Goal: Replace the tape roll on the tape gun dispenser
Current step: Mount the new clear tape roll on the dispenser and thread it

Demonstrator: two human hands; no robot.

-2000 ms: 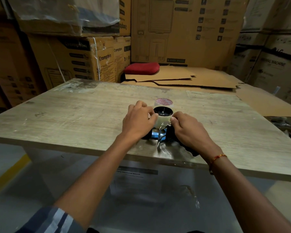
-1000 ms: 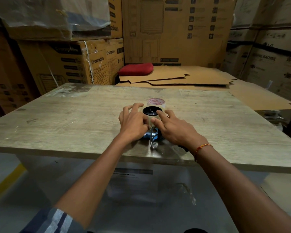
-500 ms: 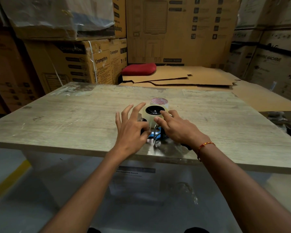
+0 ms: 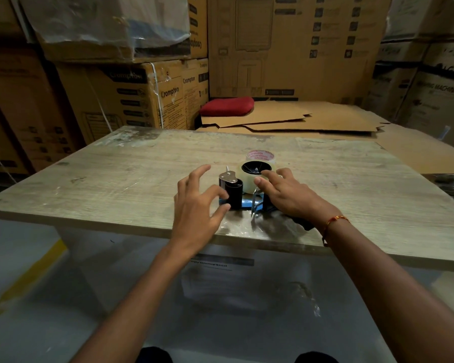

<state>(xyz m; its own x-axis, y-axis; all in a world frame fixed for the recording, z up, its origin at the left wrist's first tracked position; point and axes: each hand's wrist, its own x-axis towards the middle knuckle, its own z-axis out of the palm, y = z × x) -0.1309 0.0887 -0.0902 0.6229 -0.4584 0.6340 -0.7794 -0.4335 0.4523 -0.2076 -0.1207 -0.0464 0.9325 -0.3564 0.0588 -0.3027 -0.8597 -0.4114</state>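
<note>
- Table (image 4: 116, 179): the tape gun (image 4: 236, 195) lies on its side near the front edge, a clear roll (image 4: 249, 179) on its hub, a spare roll (image 4: 260, 155) just behind
- Right hand (image 4: 286, 195): fingers loosely spread, fingertips on the mounted roll
- Left hand (image 4: 197, 205): half a second ago beside the roller, now lifted back and splayed, gripping nothing, so the roll looks seated and threading seems next

Tape gun (image 4: 240, 196) on table (image 4: 116, 184), between hands; spare roll (image 4: 260, 155) just behind.
</note>
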